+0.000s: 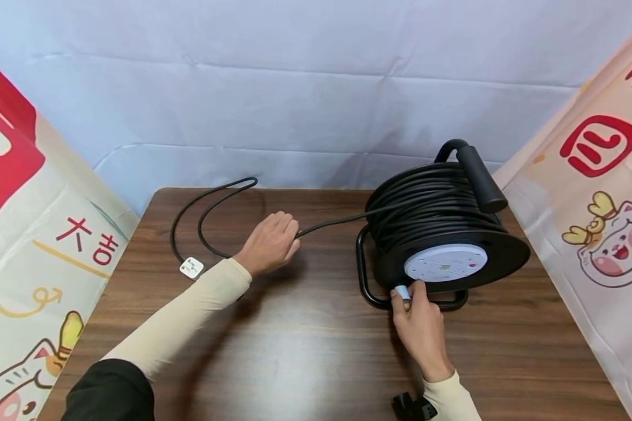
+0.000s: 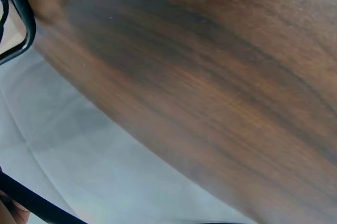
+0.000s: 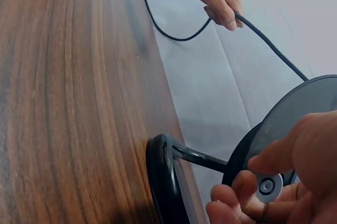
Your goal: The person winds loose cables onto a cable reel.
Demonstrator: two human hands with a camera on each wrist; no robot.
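A black cable reel (image 1: 505,257) stands on its tubular frame at the right of the table, wound with thick black cable (image 1: 342,221). My left hand (image 1: 271,242) grips the stretch of cable leading off the reel's left side, held above the table. Past that hand the cable loops back to a white plug (image 1: 192,268) at the left. At the reel's near side, my right hand (image 1: 420,324) pinches a pale knob (image 1: 402,292) between thumb and fingers, just below the white socket face (image 1: 445,263). In the right wrist view, its fingers curl around the knob's round end (image 3: 267,186).
The reel's carrying handle (image 1: 481,178) sticks up at its top right. Its black tube frame (image 1: 362,269) rests on the wooden table (image 1: 305,362). A pale cloth backdrop (image 1: 295,105) hangs behind the far edge, and printed cloths (image 1: 605,234) flank both sides.
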